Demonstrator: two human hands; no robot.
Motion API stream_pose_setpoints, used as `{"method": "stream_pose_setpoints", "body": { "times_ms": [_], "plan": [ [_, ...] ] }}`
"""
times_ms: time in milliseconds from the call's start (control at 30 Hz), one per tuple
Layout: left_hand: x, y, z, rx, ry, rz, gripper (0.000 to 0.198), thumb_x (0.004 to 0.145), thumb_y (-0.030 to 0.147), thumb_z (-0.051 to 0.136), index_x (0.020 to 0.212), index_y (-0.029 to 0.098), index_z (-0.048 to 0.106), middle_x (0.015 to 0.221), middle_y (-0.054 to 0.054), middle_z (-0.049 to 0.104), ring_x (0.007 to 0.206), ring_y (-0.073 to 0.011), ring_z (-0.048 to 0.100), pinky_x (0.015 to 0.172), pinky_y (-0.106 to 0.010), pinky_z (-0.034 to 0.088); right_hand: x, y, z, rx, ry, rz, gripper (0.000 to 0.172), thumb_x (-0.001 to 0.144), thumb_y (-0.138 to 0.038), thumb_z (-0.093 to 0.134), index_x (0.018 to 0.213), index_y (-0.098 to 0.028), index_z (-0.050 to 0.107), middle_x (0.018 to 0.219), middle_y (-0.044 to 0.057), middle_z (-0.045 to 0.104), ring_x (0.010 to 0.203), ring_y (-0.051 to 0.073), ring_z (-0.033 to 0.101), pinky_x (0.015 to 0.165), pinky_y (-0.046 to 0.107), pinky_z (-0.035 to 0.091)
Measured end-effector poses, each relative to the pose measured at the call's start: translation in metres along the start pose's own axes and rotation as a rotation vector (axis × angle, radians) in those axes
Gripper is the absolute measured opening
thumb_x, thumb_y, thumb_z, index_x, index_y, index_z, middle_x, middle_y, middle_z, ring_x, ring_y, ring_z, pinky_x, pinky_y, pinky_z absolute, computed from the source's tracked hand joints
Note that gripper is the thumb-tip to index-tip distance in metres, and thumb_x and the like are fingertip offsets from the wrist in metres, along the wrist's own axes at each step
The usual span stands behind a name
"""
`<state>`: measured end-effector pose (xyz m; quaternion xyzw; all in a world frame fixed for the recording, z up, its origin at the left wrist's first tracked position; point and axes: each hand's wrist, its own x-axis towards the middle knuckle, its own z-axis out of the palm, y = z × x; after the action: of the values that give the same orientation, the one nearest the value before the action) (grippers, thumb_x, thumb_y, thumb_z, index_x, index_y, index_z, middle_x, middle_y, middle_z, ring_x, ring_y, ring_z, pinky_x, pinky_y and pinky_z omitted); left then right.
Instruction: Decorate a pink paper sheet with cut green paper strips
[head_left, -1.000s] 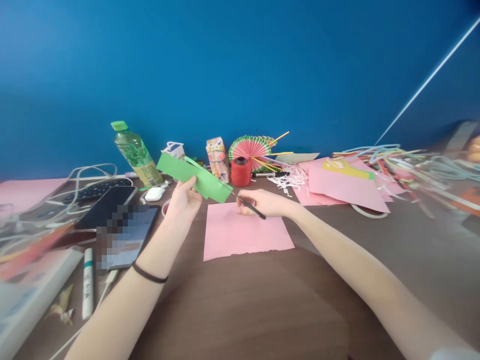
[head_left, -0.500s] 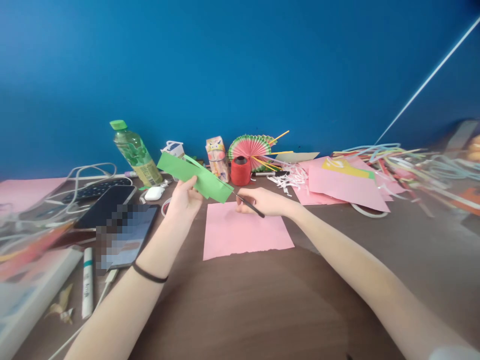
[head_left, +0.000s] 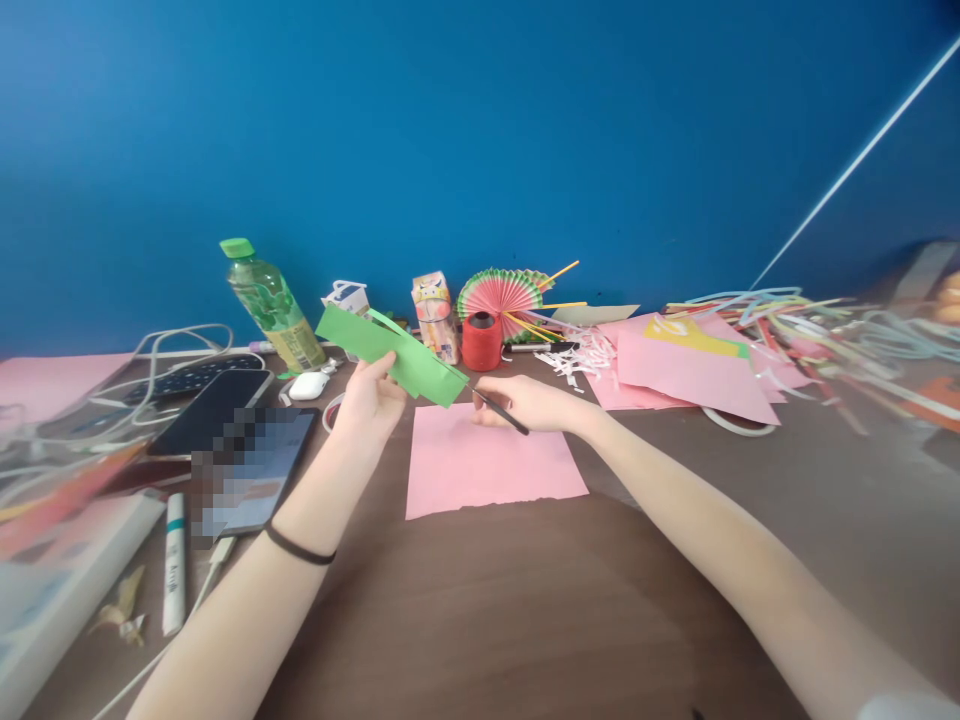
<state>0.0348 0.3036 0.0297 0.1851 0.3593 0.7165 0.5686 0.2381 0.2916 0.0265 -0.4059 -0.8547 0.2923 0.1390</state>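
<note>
My left hand (head_left: 376, 392) pinches a piece of green paper (head_left: 409, 366) from below, thumb on its near face. A narrow strip stands partly apart along the paper's upper edge. At the paper's right end my right hand (head_left: 525, 402) is closed on a pair of scissors (head_left: 504, 412). Only a thin dark handle part shows, and the fingers hide much of the rest. The scissors' tip end meets the paper's right corner. Both hands are raised over a pink sheet (head_left: 495, 465) that lies flat on the table with a rough near edge.
A green-capped bottle (head_left: 270, 305), an earbud case (head_left: 309, 386), phones (head_left: 214, 412), cables and a marker (head_left: 174, 565) occupy the left. Behind stand a small carton (head_left: 435, 315), red thread spool (head_left: 481, 342) and paper fan (head_left: 501, 296). Pink sheets (head_left: 690, 370) and paper strips lie right.
The green paper has shifted very slightly to the right. Both hands keep almost the same place and grip.
</note>
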Motion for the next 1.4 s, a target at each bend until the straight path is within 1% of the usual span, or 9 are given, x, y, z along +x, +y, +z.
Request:
{"method": "stream_pose_setpoints", "body": {
  "times_ms": [100, 300, 500, 667, 867, 1033, 1133, 1267, 1400],
  "plan": [
    [0.0, -0.001, -0.001, 0.005, -0.017, -0.005, 0.026, 0.079, -0.003, 0.045, 0.074, 0.019, 0.06, 0.077, 0.002, 0.066, 0.074, -0.0103, 0.062, 0.083, -0.026, 0.049, 0.0, 0.0, 0.0, 0.004, -0.001, -0.001, 0.032, 0.079, -0.053, 0.05, 0.084, -0.022, 0.049, 0.071, -0.002, 0.05, 0.059, 0.01, 0.04, 0.056, 0.023, 0.03],
    [0.002, -0.001, -0.002, -0.01, -0.021, 0.002, 0.026, 0.078, -0.004, 0.045, 0.074, 0.018, 0.059, 0.078, 0.001, 0.066, 0.073, -0.0096, 0.062, 0.081, -0.025, 0.05, 0.0, 0.001, 0.0, 0.001, 0.01, -0.016, 0.03, 0.078, -0.051, 0.052, 0.082, -0.022, 0.049, 0.069, -0.003, 0.048, 0.058, 0.01, 0.04, 0.055, 0.022, 0.029],
    [0.002, -0.001, -0.002, -0.032, -0.014, 0.008, 0.028, 0.078, -0.005, 0.045, 0.076, 0.018, 0.059, 0.079, 0.001, 0.067, 0.074, -0.0093, 0.063, 0.084, -0.024, 0.05, 0.001, 0.002, 0.001, 0.024, 0.018, -0.014, 0.029, 0.077, -0.051, 0.052, 0.08, -0.022, 0.048, 0.066, -0.004, 0.047, 0.058, 0.01, 0.042, 0.054, 0.022, 0.03],
    [0.003, 0.0, -0.002, -0.044, 0.003, 0.011, 0.026, 0.078, -0.005, 0.045, 0.077, 0.018, 0.057, 0.079, 0.0, 0.068, 0.073, -0.0086, 0.063, 0.087, -0.024, 0.049, 0.001, 0.001, 0.001, 0.055, 0.043, 0.0, 0.03, 0.075, -0.049, 0.056, 0.076, -0.021, 0.047, 0.064, -0.005, 0.044, 0.056, 0.009, 0.038, 0.053, 0.021, 0.027],
    [0.002, 0.001, -0.001, -0.018, 0.04, 0.015, 0.026, 0.076, -0.004, 0.046, 0.081, 0.019, 0.057, 0.08, 0.0, 0.069, 0.084, -0.0104, 0.065, 0.088, -0.024, 0.049, -0.001, -0.001, 0.0, 0.132, 0.042, -0.013, 0.033, 0.075, -0.052, 0.055, 0.072, -0.021, 0.044, 0.056, -0.006, 0.039, 0.053, 0.009, 0.039, 0.052, 0.021, 0.027],
    [0.003, 0.001, -0.002, 0.028, 0.01, 0.029, 0.024, 0.075, -0.003, 0.048, 0.077, 0.019, 0.057, 0.089, -0.002, 0.069, 0.098, -0.0135, 0.062, 0.09, -0.025, 0.049, -0.001, 0.002, 0.0, 0.168, 0.041, -0.001, 0.035, 0.074, -0.053, 0.056, 0.072, -0.02, 0.044, 0.054, -0.006, 0.043, 0.048, 0.008, 0.038, 0.051, 0.022, 0.03],
    [0.005, 0.0, -0.005, 0.035, -0.011, 0.039, 0.024, 0.075, -0.002, 0.048, 0.077, 0.019, 0.058, 0.093, -0.003, 0.069, 0.101, -0.0144, 0.061, 0.091, -0.026, 0.048, 0.0, 0.004, 0.0, 0.157, 0.047, -0.01, 0.035, 0.073, -0.052, 0.057, 0.071, -0.019, 0.046, 0.054, -0.006, 0.044, 0.046, 0.007, 0.036, 0.051, 0.022, 0.03],
    [0.008, -0.001, -0.009, 0.08, -0.046, 0.033, 0.022, 0.073, 0.0, 0.051, 0.078, 0.019, 0.06, 0.09, -0.003, 0.069, 0.094, -0.0151, 0.063, 0.086, -0.026, 0.05, 0.0, 0.004, -0.001, 0.159, 0.059, -0.012, 0.034, 0.072, -0.05, 0.06, 0.07, -0.019, 0.046, 0.052, -0.007, 0.044, 0.045, 0.006, 0.037, 0.05, 0.022, 0.031],
    [0.007, -0.001, -0.013, 0.265, -0.154, 0.024, 0.021, 0.066, 0.004, 0.061, 0.081, 0.018, 0.062, 0.085, -0.004, 0.069, 0.081, -0.0171, 0.066, 0.077, -0.031, 0.054, 0.0, 0.004, -0.003, 0.207, 0.055, 0.019, 0.034, 0.071, -0.05, 0.061, 0.071, -0.019, 0.046, 0.051, -0.007, 0.045, 0.042, 0.006, 0.04, 0.047, 0.021, 0.032]
  ]
}}
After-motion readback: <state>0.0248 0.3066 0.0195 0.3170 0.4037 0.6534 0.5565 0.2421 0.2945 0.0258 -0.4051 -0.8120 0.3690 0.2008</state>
